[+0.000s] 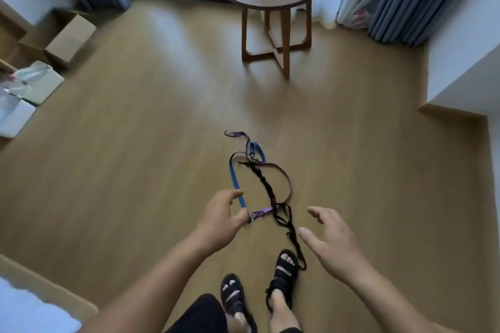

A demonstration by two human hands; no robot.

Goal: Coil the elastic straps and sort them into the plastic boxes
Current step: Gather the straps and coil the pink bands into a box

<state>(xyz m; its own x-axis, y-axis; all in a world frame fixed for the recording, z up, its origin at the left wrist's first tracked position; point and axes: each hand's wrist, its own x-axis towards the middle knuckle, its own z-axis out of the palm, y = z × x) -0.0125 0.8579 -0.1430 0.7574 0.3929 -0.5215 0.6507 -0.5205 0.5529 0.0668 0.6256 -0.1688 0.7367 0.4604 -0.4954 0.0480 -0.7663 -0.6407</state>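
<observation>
On the wooden floor just ahead of the feet, three straps lie tangled and uncoiled: a blue strap, a purple strap and a black strap. The left hand reaches over the blue one's near end, fingers curved and apart. The right hand is spread, holding nothing. Pickup seems the step in hand. Next, pinch one end and draw it free. The plastic boxes sit far left.
</observation>
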